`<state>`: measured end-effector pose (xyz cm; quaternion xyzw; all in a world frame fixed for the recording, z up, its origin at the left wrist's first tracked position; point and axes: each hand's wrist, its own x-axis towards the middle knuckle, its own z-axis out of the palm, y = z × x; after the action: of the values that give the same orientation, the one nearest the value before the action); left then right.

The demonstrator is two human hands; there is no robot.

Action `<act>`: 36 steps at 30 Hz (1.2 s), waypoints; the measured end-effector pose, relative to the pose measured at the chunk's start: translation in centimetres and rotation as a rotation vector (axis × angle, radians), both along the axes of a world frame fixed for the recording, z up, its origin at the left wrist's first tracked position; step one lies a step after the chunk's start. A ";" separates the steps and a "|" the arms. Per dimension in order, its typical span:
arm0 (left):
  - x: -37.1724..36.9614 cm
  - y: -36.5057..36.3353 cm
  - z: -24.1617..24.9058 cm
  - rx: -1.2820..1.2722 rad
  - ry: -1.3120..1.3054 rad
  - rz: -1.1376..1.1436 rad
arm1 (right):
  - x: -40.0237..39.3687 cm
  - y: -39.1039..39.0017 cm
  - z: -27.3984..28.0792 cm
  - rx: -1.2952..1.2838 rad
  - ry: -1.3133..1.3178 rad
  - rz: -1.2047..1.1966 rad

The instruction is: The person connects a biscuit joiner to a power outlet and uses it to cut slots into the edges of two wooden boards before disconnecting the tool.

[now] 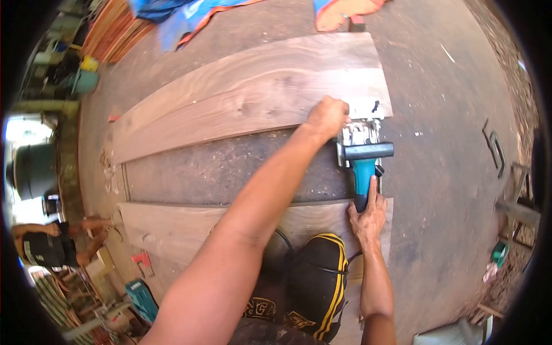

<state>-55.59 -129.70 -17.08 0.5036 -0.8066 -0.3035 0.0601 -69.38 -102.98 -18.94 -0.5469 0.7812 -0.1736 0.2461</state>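
Stained floor [448, 184] all round. Right hand [371, 220] wraps the back of the teal power tool [363, 174], right of centre in the frame; left hand [329, 118] is curled by its metal front [361, 134], can't tell if gripping. I'd keep that front flat against the upper board [247, 86], cord [329, 269] clear.

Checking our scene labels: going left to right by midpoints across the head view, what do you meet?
Co-worker in dark clothing → teal case → left hand → teal-and-black power tool → dark C-shaped clamp.
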 end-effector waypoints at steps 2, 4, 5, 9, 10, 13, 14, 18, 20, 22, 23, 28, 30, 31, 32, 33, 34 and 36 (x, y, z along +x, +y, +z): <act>-0.1 0.6 0.7 0.036 0.003 0.102 | -0.1 -0.5 0.6 0.023 -0.037 -0.006; 0.0 1.9 0.8 0.085 0.012 0.171 | -0.3 -0.1 1.0 0.059 -0.070 -0.046; 0.0 2.3 -0.4 0.041 0.011 0.148 | -0.7 -0.2 0.6 0.081 -0.056 -0.023; 3.9 8.6 0.2 -0.235 0.331 0.274 | -1.1 0.0 0.2 0.095 -0.009 0.008; 5.9 11.1 1.1 -0.278 0.292 0.338 | -1.0 0.0 0.2 0.108 -0.021 0.007; 14.8 18.3 5.2 -0.192 0.223 0.388 | -0.9 0.3 -0.3 0.057 -0.019 -0.007; 18.3 20.7 6.6 -0.165 0.212 0.418 | -0.8 0.4 -0.5 0.036 -0.005 0.003; 31.9 30.0 9.8 -0.101 -0.017 0.493 | -0.3 0.5 0.4 0.064 0.028 0.019; 36.1 33.4 11.5 0.017 -0.020 0.538 | -0.1 0.3 1.5 0.133 0.010 0.046; 39.2 35.5 11.0 0.013 0.002 0.472 | 1.1 0.1 3.3 0.172 0.057 -0.009; 41.2 35.8 10.3 0.009 -0.010 0.415 | 1.9 0.0 3.7 0.185 0.048 -0.009; 44.5 34.1 8.1 -0.042 0.161 0.385 | 5.3 0.0 2.3 0.100 0.001 -0.056; 45.5 33.4 7.9 -0.019 0.203 0.399 | 6.5 0.4 2.1 0.087 -0.005 -0.049; 45.9 32.9 7.8 -0.027 0.233 0.400 | 7.0 0.2 2.6 0.084 -0.015 -0.060; 46.1 32.4 7.7 -0.039 0.265 0.402 | 7.6 -0.2 3.5 0.077 -0.024 -0.072; 46.4 31.9 7.8 -0.018 0.269 0.398 | 8.5 -0.2 4.5 0.093 -0.043 -0.069; 46.7 31.5 7.9 -0.016 0.275 0.379 | 9.6 -0.3 5.3 0.108 -0.036 -0.074; 47.2 31.3 7.9 0.002 0.278 0.354 | 12.3 -0.1 6.5 0.123 0.008 -0.098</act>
<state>-8.36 -98.40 -9.19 0.5906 -0.6893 -0.3557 0.2225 -57.12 -103.03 -12.45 -0.4925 0.8173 -0.1349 0.2671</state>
